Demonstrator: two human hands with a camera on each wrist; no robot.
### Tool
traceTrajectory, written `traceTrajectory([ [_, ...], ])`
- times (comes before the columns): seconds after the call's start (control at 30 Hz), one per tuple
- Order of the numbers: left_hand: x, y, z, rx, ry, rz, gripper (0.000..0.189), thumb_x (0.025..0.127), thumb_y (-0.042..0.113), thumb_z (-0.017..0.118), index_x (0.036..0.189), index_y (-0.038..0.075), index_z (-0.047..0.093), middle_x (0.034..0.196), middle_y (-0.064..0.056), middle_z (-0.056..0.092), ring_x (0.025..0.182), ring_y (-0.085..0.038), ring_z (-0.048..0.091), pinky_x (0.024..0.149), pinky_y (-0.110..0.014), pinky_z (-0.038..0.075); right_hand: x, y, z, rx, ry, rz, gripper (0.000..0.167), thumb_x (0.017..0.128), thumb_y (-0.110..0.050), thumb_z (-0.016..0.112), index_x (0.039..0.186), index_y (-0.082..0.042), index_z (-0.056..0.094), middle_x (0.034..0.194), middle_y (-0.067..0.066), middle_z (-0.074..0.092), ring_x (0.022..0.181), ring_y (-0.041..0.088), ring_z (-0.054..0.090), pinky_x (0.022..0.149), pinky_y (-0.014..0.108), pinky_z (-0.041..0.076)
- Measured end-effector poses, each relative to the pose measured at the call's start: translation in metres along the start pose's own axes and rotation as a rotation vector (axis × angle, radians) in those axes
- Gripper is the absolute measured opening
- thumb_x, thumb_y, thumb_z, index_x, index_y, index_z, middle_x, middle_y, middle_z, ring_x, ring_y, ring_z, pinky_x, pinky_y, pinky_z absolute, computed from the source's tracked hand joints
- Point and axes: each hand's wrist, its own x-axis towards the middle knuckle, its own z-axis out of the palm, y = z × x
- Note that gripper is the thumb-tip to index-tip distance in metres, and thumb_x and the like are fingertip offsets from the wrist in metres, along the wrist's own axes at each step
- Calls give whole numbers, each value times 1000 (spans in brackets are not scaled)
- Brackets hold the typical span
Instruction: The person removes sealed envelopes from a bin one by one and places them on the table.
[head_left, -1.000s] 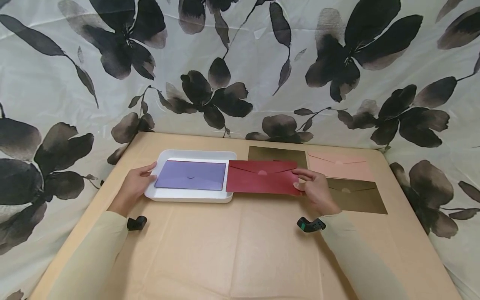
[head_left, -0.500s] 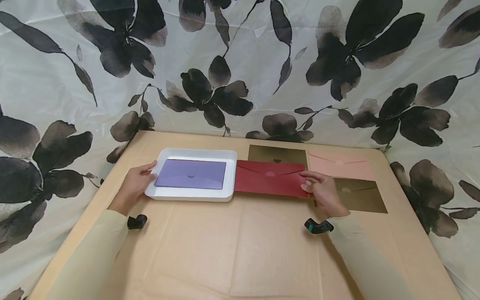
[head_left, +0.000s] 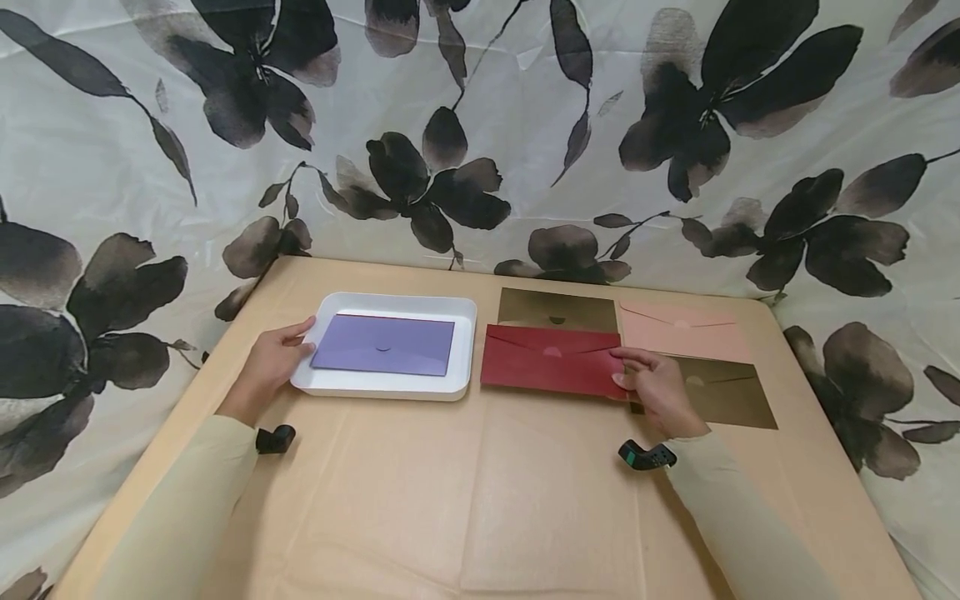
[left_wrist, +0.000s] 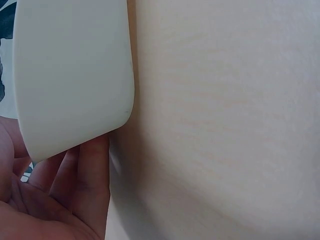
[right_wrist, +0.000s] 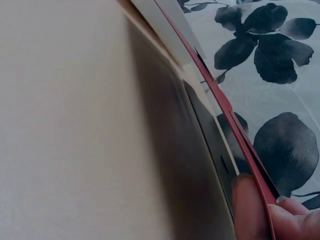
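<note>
My left hand (head_left: 270, 367) grips the left end of a white tray (head_left: 462, 358); the left wrist view has the fingers (left_wrist: 92, 170) against the end of the tray (left_wrist: 75, 65). In the tray lies a purple envelope (head_left: 382, 344), with a thin reddish line along its far edge. To the right of the tray, my right hand (head_left: 660, 387) pinches the right end of a red envelope (head_left: 551, 360) between thumb and fingers. The right wrist view shows this red envelope (right_wrist: 235, 125) edge-on, raised over the table with a shadow below it.
An olive-gold envelope (head_left: 558, 305) lies at the back, partly behind the red one. A pink envelope (head_left: 684, 329) and another olive-gold envelope (head_left: 731, 393) lie on the right of the table (head_left: 420, 492). Floral fabric (head_left: 525, 100) hangs behind the table's far edge.
My right hand has carried the red envelope rightward, from overlapping the tray's right edge to apart from it. The left hand stays at the tray's left end.
</note>
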Motion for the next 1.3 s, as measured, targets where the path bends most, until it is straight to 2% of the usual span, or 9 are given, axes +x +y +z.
traceTrajectory([
  [0.1,1,1,0,0,1,4,58,108,12,50,163,19,31,169,-23,28,159,-44,24,125,-58,32,0,3,-1,-6,8,11,52,98,2,64,149,-2,54,157,23,49,87,1,65,70,19,61],
  [0.17,2,1,0,-4,2,0,58,108,12,50,162,19,31,170,-23,28,159,-44,24,125,-58,32,1,5,-2,-19,18,15,52,97,1,66,148,-3,56,152,19,55,86,3,65,69,19,61],
  [0.33,2,0,0,2,3,3,58,108,12,50,162,19,31,170,-22,27,159,-44,24,125,-59,33,3,10,-4,-43,34,-1,50,96,1,68,145,-2,58,126,1,73,84,4,67,68,20,61],
  [0.5,2,-2,-1,3,3,13,59,108,12,50,162,18,30,170,-24,27,159,-45,24,125,-59,33,4,13,-5,-47,24,-21,47,96,3,67,142,1,60,108,-10,74,80,1,66,68,20,61],
  [0.83,2,-2,-1,2,1,22,59,107,10,51,162,18,30,169,-24,28,158,-46,25,124,-58,34,1,13,-5,-103,15,-47,38,95,4,68,132,8,63,96,-5,70,78,0,64,67,20,61],
  [1.1,1,-3,-1,1,0,24,59,107,11,50,162,18,31,169,-24,28,159,-45,24,125,-58,32,3,15,-3,-139,16,-77,38,93,7,66,130,10,61,73,-12,59,68,2,57,57,21,53],
  [1.2,1,-3,-1,-9,2,24,58,107,11,50,162,18,31,169,-24,28,159,-45,24,126,-58,32,3,15,-1,-147,23,-73,38,92,8,65,130,8,61,69,-10,57,64,4,54,54,22,50],
  [1.3,2,-3,-1,-12,3,25,58,107,12,50,162,18,32,170,-24,27,159,-45,24,125,-58,32,3,15,0,-165,34,-65,40,91,9,65,131,8,62,70,-8,56,64,4,56,54,22,54],
])
